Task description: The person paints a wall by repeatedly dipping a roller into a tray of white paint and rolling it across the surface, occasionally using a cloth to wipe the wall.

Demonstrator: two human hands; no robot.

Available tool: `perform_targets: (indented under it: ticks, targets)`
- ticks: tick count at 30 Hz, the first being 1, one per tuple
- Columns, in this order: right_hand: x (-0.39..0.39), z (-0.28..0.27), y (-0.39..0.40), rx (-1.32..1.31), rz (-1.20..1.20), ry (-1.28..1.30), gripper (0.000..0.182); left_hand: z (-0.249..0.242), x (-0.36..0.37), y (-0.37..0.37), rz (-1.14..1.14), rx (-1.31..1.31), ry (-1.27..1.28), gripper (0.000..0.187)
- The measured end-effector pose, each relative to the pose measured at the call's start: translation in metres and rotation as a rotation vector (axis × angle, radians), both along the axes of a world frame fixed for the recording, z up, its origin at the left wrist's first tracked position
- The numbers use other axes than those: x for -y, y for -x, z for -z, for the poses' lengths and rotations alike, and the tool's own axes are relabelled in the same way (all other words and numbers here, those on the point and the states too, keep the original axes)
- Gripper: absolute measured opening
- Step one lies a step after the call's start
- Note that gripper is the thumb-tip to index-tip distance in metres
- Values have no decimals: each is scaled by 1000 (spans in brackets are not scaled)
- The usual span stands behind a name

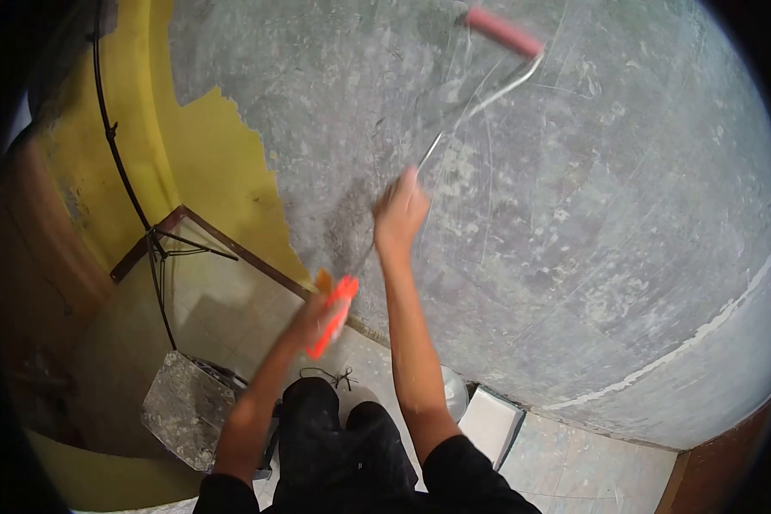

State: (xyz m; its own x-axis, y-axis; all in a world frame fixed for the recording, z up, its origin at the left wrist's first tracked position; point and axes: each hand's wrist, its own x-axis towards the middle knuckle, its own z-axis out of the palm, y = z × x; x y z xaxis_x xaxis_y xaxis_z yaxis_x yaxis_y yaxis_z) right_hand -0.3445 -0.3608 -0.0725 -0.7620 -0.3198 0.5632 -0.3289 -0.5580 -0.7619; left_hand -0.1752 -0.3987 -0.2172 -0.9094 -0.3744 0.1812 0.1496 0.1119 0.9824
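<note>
A paint roller (505,32) with a pink sleeve and a bent metal rod is up near the grey wall (574,171), slightly blurred. My right hand (403,210) is closed round the lower end of its rod. Lower and to the left, my left hand (310,319) grips a bright orange and white object (334,317), smeared by motion; what it is cannot be made out. A small brownish-yellow piece shows beside the fingers of that hand.
Yellow paint (223,163) with a ragged edge covers the wall at left. A black stand (152,231) rises there above a stained box-like object (184,407). A white tray (490,424) lies on the floor by the wall, beside a partly hidden round container (455,392).
</note>
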Motion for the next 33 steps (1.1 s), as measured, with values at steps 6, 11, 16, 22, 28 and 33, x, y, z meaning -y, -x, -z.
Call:
perform_targets:
  ticks: [6, 11, 16, 22, 28, 33]
  targets:
    - [-85, 273, -87, 502, -162, -276, 44, 229, -129, -127, -11, 374, -493, 30]
    - [-68, 198, -58, 109, -25, -351, 47, 166, -115, -86, -19, 296, -215, 40]
    - [-4, -75, 36, -404, 264, -58, 50, -46, -35, 65, -18, -157, -137, 47]
    - [-10, 3, 26, -306, 138, -226, 47, 18, -50, 41, -73, -33, -280, 34]
    - [-70, 247, -87, 102, 58, -543, 46, 114, -180, -130, -257, -253, 530, 37]
    - [19, 44, -40, -365, 373, -151, 54, 52, -46, -34, -187, -32, -82, 40]
